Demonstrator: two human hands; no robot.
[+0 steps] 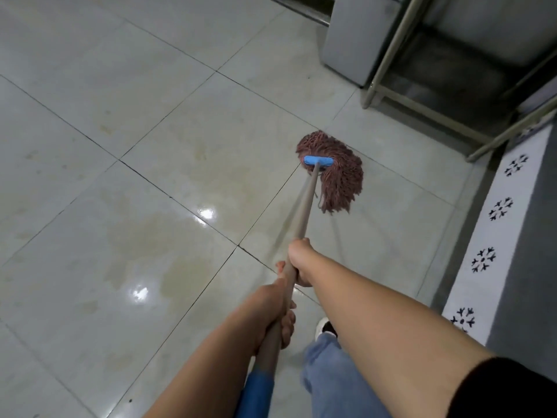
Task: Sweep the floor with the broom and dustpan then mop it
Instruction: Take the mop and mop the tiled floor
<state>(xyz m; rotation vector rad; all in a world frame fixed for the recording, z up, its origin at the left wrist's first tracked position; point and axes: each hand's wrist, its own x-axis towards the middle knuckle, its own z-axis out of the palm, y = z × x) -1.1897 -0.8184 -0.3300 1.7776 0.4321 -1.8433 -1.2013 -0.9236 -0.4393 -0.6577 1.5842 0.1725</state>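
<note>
The tiled floor (126, 152) fills nearly the whole frame, pale and glossy, with dark grout lines running diagonally, wet yellowish patches in the lower left and bright light reflections near the centre. In the upper right corner stands a metal rack (422, 95) with thin legs, a grey cabinet (349, 34) just beside it on its left. Along the right edge lies a white strip with black flower patterns (494, 230). The mop (331, 170) is right of centre: its reddish-brown string head lies spread on the floor below the rack, held by a blue clamp, and its long handle slants down toward the bottom centre, ending in a blue sleeve. The right hand (298, 263) has its grip clamped round the handle midway up; the left hand (277, 312) has its grip closed round the handle lower down, just behind the right. Below them show a jeans leg (331, 375) and the tip of a white shoe (322, 325).
</note>
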